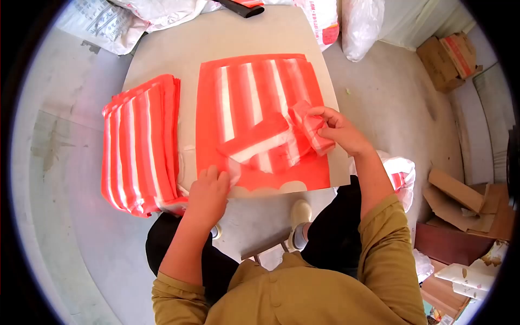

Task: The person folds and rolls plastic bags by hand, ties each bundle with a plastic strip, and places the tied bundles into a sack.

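Observation:
A stack of red-and-white striped plastic bags [238, 103] lies flat on the board in front of me. Across its lower right part, one striped plastic bag [271, 141] is folded over and crumpled. My right hand [345, 131] pinches the bunched end of this bag between thumb and fingers. At the stack's lower left corner is my left hand [208, 194], its fingers bent together on a thin, see-through edge of plastic. Whether that edge belongs to the crumpled bag is unclear. A second, thicker pile of striped bags [138, 146] sits to the left, hanging over the board's side.
The beige board [216, 32] lies before my knees. White printed sacks [103, 24] and a black object [244, 7] are at its far edge. A clear plastic bag [362, 27] stands beyond its right corner. Cardboard boxes [447, 62] and opened cartons [460, 200] are on the right.

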A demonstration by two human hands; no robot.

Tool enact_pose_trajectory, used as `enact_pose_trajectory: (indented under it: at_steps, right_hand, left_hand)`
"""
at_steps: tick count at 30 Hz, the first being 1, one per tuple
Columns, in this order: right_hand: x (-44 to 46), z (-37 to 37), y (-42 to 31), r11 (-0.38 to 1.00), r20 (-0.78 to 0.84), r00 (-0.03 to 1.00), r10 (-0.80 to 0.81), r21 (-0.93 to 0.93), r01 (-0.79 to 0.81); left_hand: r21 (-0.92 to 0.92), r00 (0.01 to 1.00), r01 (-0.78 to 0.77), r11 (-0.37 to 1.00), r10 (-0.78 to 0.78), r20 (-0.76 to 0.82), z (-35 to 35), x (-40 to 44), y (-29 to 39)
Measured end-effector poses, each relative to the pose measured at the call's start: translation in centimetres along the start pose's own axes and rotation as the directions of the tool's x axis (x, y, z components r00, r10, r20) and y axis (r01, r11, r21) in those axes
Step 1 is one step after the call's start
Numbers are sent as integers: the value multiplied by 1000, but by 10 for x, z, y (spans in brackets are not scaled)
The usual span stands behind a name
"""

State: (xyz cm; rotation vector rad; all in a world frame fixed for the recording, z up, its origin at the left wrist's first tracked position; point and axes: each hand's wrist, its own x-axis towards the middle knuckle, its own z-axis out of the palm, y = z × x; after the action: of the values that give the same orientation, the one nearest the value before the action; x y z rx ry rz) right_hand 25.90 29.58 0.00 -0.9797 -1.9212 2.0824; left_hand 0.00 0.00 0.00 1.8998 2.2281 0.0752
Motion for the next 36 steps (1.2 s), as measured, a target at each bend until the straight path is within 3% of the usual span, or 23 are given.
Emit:
enact_pose_trajectory:
  at_steps: [2, 8, 14, 17, 20, 23, 26, 28, 29, 33, 35, 36]
  right_hand:
    - [-2, 1, -6, 968, -55, 998, 5, -250, -18]
    - [-3, 16, -10, 954, -73, 997, -11, -301, -11]
    - [13, 19, 13, 888, -208, 975, -74, -458, -30]
    - [20, 18, 23, 864, -215, 960, -177, -501, 47]
    - [21, 20, 23, 863, -236, 945, -226, -499, 81]
    - [16, 23, 12, 877, -240, 956, -169, -479, 35]
    - [19, 18, 19, 881, -234, 955, -180, -470, 51]
    - [21, 14, 22, 878, -221, 953, -207, -471, 82]
    - [22, 13, 23, 877, -214, 952, -220, -471, 97]
    - [17, 8, 18, 965, -161, 978, -136, -244, 94]
    - [12, 8, 13, 980, -138, 981, -135, -166, 112]
    - [8, 9, 9, 976, -142, 979, -143, -187, 116]
  left_hand:
    - [-5, 999, -9, 1000, 9, -46, 2, -1, 0]
    - [-31, 1000, -23, 999, 22, -16, -2, -8, -7]
    - [-51, 989, 145, 988, -146, -18, -13, 1, -3]
    - [-105, 979, 134, 985, -148, -138, -22, 7, -2]
    - [-136, 958, 32, 990, -69, -278, -22, 17, -6]
    - [-36, 867, -236, 971, 193, -459, -31, 40, -6]
    - [53, 811, -272, 961, 259, -524, -26, 61, 4]
    - [8, 787, -284, 959, 238, -569, -16, 82, 9]
    - [-15, 775, -290, 957, 226, -590, -11, 88, 13]
    - [-476, 782, 6, 880, -301, -546, 13, 103, 30]
    - [-642, 770, 57, 764, -443, -459, 44, 110, 8]
    - [-598, 808, 86, 796, -407, -425, 42, 109, 2]
